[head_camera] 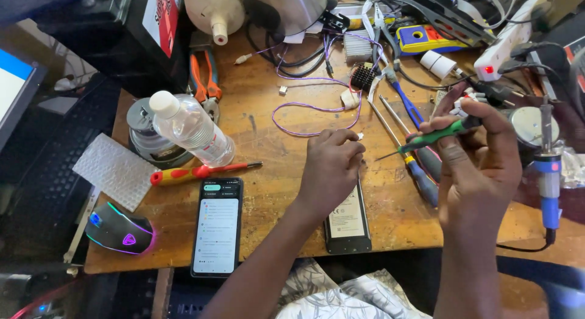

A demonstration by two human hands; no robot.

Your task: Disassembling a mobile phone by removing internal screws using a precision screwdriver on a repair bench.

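One slim green-handled screwdriver (436,136), right grip (478,163).

A single head-worn camera looks steeply down, close over the wooden workbench (268,118) and both hands.

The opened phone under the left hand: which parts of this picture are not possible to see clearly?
- Opened phone, head view: upper part hidden by the left hand.
- Small white piece at its fingertips: too small to identify.
- Green screwdriver: handle partly wrapped by the right hand.
- Soldering iron: tip blurred.
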